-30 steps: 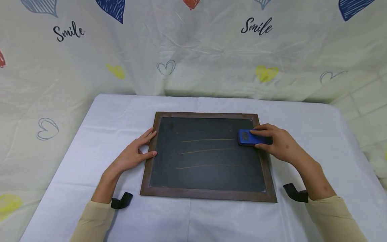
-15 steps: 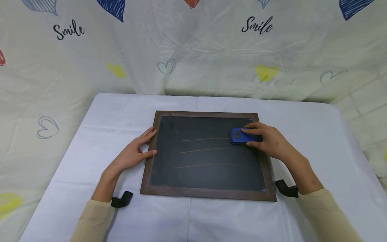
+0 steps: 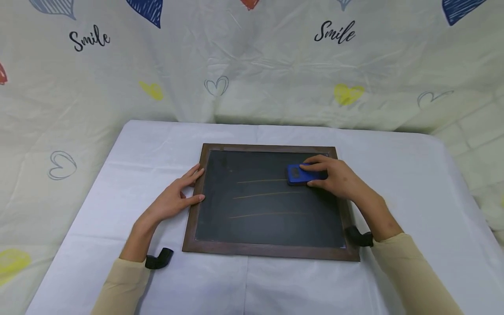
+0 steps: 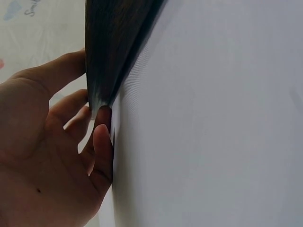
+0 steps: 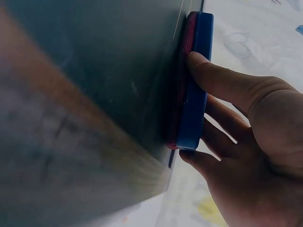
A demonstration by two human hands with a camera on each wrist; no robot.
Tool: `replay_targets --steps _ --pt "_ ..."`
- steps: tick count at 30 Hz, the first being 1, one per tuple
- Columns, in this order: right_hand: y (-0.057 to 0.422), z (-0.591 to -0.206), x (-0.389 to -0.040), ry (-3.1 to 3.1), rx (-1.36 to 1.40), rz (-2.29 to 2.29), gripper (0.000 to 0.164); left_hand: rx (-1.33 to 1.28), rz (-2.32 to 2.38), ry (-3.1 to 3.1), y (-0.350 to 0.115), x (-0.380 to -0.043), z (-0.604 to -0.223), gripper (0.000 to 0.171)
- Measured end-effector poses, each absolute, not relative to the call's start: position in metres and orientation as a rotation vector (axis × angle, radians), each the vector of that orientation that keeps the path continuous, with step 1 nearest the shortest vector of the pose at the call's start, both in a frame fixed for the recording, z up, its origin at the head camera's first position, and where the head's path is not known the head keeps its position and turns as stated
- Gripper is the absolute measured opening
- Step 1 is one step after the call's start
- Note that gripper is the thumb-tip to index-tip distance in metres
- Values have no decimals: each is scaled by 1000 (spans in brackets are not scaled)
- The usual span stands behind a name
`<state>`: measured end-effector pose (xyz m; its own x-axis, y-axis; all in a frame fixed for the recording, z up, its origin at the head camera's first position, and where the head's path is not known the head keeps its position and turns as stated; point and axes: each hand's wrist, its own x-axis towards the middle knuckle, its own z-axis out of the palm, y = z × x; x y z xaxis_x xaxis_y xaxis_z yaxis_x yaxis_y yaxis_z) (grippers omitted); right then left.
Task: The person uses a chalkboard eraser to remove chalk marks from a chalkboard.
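A framed chalkboard (image 3: 267, 232) lies on the white-covered table, with three thin orange-yellow chalk lines (image 3: 267, 194) on its dark surface. My left hand (image 3: 169, 200) rests against the left side of the brown wooden frame (image 3: 191, 227), thumb and fingertips touching it and fingers spread. With thumb and fingers on opposite sides, my right hand (image 3: 337, 177) grips a blue chalkboard eraser (image 3: 294, 174) at the board's upper right. In the right wrist view the eraser's reddish pad (image 5: 182, 94) faces the board. The eraser meets the right end of the top line; what lies beneath it is hidden.
White cloth (image 3: 220, 284) covers the table around the board. Behind hangs a pale curtain (image 3: 275, 65) printed with hearts and "Smile". A black curved piece (image 3: 159, 258) is at the left wrist, and another black piece (image 3: 359, 236) at the right.
My right hand has slid the eraser leftward over the board, and the visible top line has become shorter at its right end. The left hand has stayed at the frame.
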<state>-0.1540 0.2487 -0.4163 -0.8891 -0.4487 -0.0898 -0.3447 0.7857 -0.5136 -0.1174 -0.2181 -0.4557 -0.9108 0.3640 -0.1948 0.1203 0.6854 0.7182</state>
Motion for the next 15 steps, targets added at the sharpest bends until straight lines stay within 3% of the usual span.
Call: replay_targets --steps 15 --pt "216 -417 -171 2702 -747 -674 55 383 1073 2559 -220 -119 -458 82"
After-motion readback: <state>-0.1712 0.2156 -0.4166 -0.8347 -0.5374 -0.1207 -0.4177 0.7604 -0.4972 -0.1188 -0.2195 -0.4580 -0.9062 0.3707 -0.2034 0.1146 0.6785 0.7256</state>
